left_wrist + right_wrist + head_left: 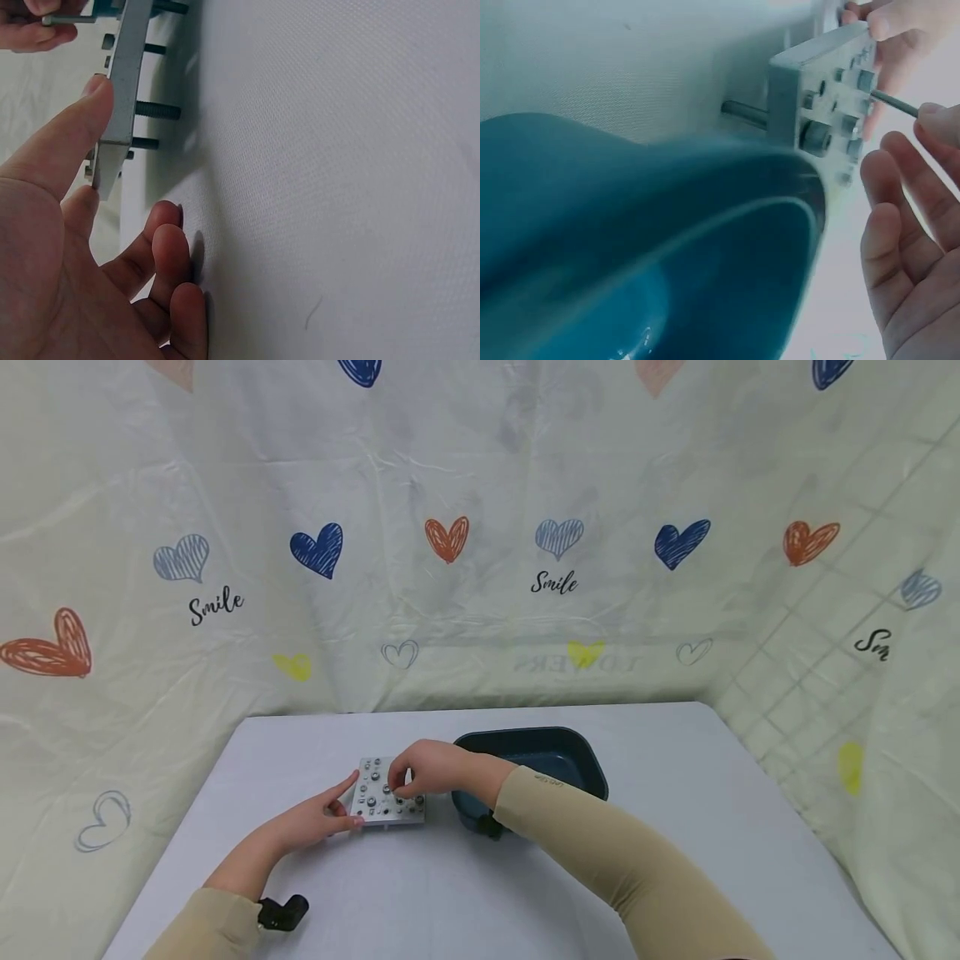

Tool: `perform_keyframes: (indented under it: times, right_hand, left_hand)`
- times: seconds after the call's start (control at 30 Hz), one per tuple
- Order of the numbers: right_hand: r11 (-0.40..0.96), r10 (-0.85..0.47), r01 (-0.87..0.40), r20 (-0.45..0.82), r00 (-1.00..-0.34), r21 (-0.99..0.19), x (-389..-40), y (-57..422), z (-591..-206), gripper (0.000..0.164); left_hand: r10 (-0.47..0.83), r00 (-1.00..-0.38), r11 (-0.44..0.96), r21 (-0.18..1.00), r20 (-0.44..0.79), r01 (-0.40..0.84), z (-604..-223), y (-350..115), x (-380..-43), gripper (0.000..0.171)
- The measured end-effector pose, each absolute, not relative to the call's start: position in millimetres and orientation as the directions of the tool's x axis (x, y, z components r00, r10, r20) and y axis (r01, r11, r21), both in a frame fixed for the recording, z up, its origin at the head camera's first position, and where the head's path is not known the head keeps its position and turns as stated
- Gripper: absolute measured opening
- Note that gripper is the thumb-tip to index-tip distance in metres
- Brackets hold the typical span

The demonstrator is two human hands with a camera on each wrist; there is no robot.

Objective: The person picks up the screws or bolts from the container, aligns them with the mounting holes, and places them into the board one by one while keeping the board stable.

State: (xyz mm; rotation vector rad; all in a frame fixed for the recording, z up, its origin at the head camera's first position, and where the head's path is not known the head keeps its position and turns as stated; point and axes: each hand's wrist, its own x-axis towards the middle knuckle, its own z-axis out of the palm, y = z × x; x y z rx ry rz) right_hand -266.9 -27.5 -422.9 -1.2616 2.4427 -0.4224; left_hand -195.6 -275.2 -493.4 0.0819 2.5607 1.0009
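Observation:
A silver metal block (367, 797) studded with bolts of several sizes lies at the table's middle left. Threaded shanks stick out of its underside in the left wrist view. My left hand (318, 818) grips the block's left end between thumb and index finger. Its other fingers (171, 251) are bent close to the tablecloth. Over the block's face, my right hand (431, 768) pinches a thin metal rod (894, 103) between thumb and index finger. One end of the rod meets the block among the bolt heads; the exact contact is too small to tell.
A dark teal tray (592, 768) stands just right of the block, partly under my right forearm. White cloth covers the table (652, 810). A curtain (495, 610) printed with hearts hangs behind it. A black wrist mount (283, 912) sits on my left wrist.

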Motion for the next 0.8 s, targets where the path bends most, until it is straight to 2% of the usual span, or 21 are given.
perform_keyframes:
  times: [0.43,0.8]
  right_hand:
    - [0.6,-0.799,-0.727,-0.228,-0.556,-0.334,-272,-33,-436,0.005]
    - [0.612,-0.787,-0.771,-0.237,-0.57,-0.178,-265,-42,-442,0.005]
  left_hand:
    - [0.196,-0.923,0.746,0.661,-0.331,-0.079,-492,-276,-196,0.096]
    - [0.195,-0.923,0.736,0.671,-0.333,-0.087,-492,-276,-196,0.095]
